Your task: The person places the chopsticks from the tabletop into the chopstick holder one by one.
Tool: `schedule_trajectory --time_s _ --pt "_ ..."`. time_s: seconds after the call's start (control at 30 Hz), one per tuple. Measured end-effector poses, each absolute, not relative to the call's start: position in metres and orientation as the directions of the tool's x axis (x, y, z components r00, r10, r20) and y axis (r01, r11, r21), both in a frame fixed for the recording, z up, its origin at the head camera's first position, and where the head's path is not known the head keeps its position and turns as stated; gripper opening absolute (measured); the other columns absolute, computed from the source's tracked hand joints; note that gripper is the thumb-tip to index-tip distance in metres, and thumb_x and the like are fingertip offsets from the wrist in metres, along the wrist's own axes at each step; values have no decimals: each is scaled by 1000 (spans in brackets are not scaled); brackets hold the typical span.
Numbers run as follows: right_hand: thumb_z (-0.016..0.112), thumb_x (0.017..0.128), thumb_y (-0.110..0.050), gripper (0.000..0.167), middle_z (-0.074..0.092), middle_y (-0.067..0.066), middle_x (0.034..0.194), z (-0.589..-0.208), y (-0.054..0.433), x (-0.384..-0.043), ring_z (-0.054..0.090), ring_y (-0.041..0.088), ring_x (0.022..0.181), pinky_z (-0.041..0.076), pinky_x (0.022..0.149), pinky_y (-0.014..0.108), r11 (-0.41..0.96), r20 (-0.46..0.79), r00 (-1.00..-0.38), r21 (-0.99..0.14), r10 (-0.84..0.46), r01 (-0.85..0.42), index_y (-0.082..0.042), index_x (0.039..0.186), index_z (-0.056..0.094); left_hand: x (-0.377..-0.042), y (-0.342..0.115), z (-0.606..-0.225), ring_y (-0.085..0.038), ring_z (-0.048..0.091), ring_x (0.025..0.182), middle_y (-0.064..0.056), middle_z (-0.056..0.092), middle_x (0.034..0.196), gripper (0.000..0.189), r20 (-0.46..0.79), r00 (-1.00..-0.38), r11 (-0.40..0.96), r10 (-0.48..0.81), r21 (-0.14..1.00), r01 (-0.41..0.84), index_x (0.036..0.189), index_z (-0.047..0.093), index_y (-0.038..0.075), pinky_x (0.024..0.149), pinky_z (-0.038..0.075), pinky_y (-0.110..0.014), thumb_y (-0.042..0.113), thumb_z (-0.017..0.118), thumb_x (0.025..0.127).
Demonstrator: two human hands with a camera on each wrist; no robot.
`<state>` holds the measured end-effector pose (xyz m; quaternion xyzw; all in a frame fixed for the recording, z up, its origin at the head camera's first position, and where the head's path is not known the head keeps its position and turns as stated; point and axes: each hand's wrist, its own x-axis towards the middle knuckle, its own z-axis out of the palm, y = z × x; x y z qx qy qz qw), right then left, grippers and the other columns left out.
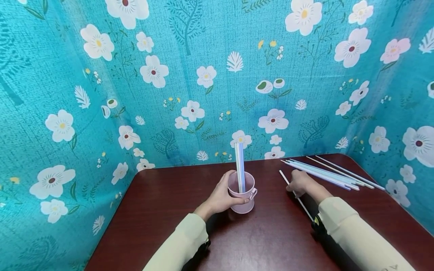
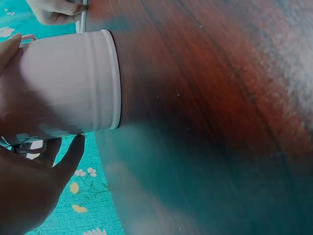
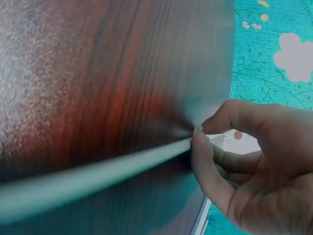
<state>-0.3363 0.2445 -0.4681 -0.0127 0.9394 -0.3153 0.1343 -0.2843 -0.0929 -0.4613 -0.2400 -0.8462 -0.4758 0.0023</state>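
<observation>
My left hand (image 1: 222,195) grips a small pale pink bucket (image 1: 242,207) from its left side, thumb across the front. The bucket (image 2: 58,83) stands upright on the table, with a little handle on its right. Several long thin sticks (image 1: 240,163), white and light blue, stand in it and rise well above the rim. Farther right, my right hand (image 1: 300,183) pinches a single white stick (image 1: 306,209) between thumb and fingertips, low over the tabletop. In the right wrist view this stick (image 3: 98,176) runs from the fingertips toward the camera.
A loose bunch of sticks (image 1: 320,174), white and bluish, lies at the table's back right, just beyond my right hand. The dark red-brown table (image 1: 162,210) backs onto a teal flowered curtain (image 1: 217,98), which also hangs at both sides.
</observation>
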Motion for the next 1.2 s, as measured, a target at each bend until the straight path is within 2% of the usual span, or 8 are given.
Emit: schedule_trajectory --time_s 0.13,0.3,0.43,0.73,0.83,1.03,1.2 --pt "72 85 0 23 59 15 64 -465 242 -334 66 21 49 59 53 34 803 -279 -956 -589 -93 93 5 85 49 -284 -93 -460 -19 52 127 -2 48 143 99 233 -883 432 408 802 412 151 36 20 106 45 -41 35 94 72" --pt "70 86 0 21 55 9 60 -463 241 -331 62 17 48 60 54 34 814 -288 -952 -575 -107 82 3 85 49 -284 -93 -460 -19 52 127 -2 48 142 99 236 -882 430 408 803 414 150 36 21 106 45 -41 35 94 72" --pt "69 85 -1 21 57 10 59 -463 243 -330 64 18 47 59 53 34 816 -269 -956 -575 -122 58 3 82 49 -284 -93 -461 -19 51 127 -3 48 143 99 234 -883 426 406 806 410 150 36 21 106 45 -42 35 94 72" --pt "64 87 4 14 62 10 58 -463 244 -327 66 18 48 58 51 32 803 -206 -961 -595 -185 -27 3 74 61 -282 -92 -459 -21 51 128 -4 47 144 99 224 -886 420 407 815 399 151 36 21 106 46 -43 35 94 73" --pt "61 88 5 13 62 7 57 -460 243 -328 66 17 49 57 51 31 805 -148 -966 -587 -211 -86 3 75 63 -281 -92 -458 -20 50 128 -3 47 144 99 218 -889 429 403 813 394 151 36 20 106 45 -42 34 94 72" --pt "63 91 -1 14 62 2 53 -448 243 -330 63 13 49 52 51 29 801 44 -977 -566 -209 -196 2 78 66 -282 -92 -459 -18 50 128 0 47 142 98 215 -890 430 401 814 390 150 36 22 106 46 -41 34 94 72" --pt "65 94 -5 13 68 5 63 -437 241 -333 63 13 51 52 50 30 764 192 -967 -595 -165 -248 3 84 66 -283 -92 -461 -19 50 127 0 47 142 98 211 -890 422 405 820 387 150 36 23 105 47 -41 34 94 72"
